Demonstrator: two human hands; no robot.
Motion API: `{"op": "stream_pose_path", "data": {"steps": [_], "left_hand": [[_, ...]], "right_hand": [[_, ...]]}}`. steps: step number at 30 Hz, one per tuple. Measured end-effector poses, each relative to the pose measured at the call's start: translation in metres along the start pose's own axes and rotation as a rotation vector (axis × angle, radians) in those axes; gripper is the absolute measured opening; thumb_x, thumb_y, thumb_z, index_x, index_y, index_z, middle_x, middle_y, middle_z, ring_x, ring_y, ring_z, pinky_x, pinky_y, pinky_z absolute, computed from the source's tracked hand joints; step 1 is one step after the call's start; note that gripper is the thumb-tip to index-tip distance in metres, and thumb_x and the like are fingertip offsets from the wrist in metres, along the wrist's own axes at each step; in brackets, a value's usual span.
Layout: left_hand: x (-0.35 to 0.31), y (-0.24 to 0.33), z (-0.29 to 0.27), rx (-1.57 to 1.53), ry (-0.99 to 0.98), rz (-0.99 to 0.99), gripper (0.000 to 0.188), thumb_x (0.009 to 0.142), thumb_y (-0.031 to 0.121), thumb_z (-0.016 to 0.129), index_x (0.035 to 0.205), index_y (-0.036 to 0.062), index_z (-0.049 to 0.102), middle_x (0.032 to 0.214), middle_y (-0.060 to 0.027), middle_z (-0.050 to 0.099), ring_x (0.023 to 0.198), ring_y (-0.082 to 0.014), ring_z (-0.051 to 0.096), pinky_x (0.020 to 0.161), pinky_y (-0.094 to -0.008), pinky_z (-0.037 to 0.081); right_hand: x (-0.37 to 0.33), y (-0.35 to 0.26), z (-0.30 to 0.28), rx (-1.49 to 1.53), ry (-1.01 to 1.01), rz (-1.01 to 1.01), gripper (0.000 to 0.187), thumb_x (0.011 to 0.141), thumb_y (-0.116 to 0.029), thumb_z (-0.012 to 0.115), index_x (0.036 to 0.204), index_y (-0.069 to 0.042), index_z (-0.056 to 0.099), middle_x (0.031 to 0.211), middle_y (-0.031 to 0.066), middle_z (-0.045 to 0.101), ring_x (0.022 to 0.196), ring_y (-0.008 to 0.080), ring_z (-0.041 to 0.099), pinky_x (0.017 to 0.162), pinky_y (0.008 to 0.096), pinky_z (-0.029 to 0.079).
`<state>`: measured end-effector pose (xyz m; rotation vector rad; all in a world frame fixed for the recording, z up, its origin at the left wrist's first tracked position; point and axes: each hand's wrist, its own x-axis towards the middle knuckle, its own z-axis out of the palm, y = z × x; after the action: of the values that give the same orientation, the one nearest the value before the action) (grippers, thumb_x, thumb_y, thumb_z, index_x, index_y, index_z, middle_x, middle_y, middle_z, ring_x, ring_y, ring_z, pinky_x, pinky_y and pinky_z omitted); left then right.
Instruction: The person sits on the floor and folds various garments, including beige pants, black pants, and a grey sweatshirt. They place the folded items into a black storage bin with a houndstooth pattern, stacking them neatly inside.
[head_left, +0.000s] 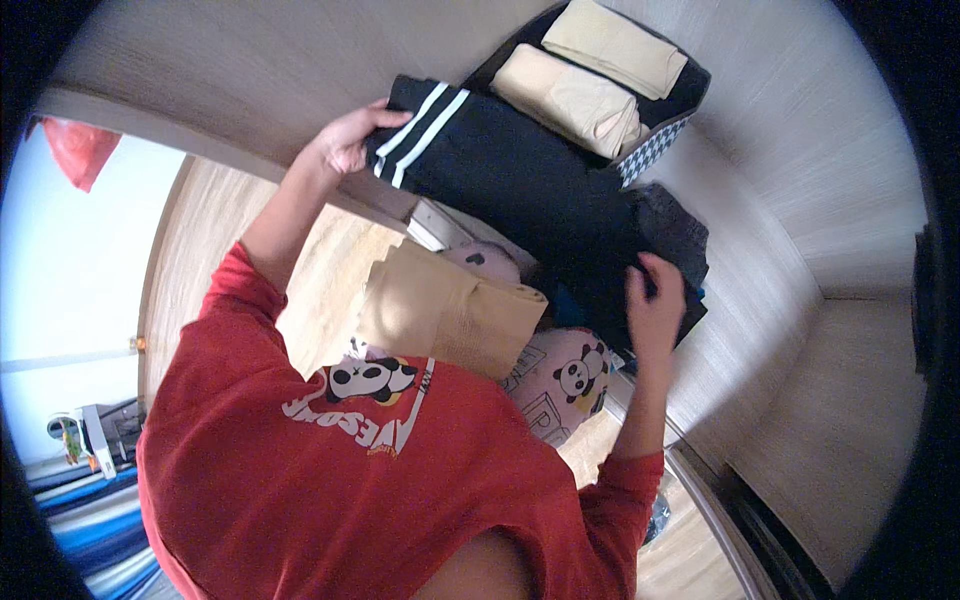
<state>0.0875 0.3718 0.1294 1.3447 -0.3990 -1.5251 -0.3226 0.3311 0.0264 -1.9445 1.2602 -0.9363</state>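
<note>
A long black garment [510,165], with two white stripes across its left end, stretches between my hands in front of me. My left hand [345,138] grips the striped end, thumb on top and fingers beneath. At the other end, my right hand [657,310] has its fingers curled against the black fabric. A dark grey piece of cloth [672,225] lies beside that end; whether it belongs to the garment I cannot tell. Over my lap rests a folded tan cloth [450,305], touching neither hand.
Beyond the garment stands a black-lined box [652,148] with a checked side, holding two folded tan cloths [612,48]. Pale wood-grain panels [770,120] surround it. My knee in pink panda-print fabric [570,375] shows below. A red bag-like thing [78,150] hangs far left.
</note>
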Motion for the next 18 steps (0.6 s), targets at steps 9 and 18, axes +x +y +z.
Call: {"op": "stream_pose_path", "data": {"steps": [9,18], "left_hand": [[0.003,0.037,0.044,0.18,-0.208,0.03,0.03,0.08,0.005,0.057,0.108,-0.0026,0.05,0.09,-0.0154,0.061,0.073,-0.0191,0.064,0.058,-0.0267,0.057],[-0.02,0.041,0.087,0.165,-0.446,0.19,0.041,0.082,0.012,0.057,0.118,-0.0019,0.042,0.106,-0.0156,0.056,0.092,-0.0202,0.059,0.075,-0.0285,0.053]], "right_hand": [[0.077,-0.119,0.091,0.093,0.026,-0.542,0.046,0.066,-0.022,0.07,0.102,-0.002,0.049,0.1,0.0168,0.049,0.094,0.0338,0.049,0.08,0.0405,0.042],[0.109,-0.151,0.072,0.433,-0.112,-0.352,0.034,0.07,-0.01,0.066,0.1,-0.005,0.049,0.075,0.0154,0.058,0.07,0.0318,0.059,0.061,0.039,0.048]]}}
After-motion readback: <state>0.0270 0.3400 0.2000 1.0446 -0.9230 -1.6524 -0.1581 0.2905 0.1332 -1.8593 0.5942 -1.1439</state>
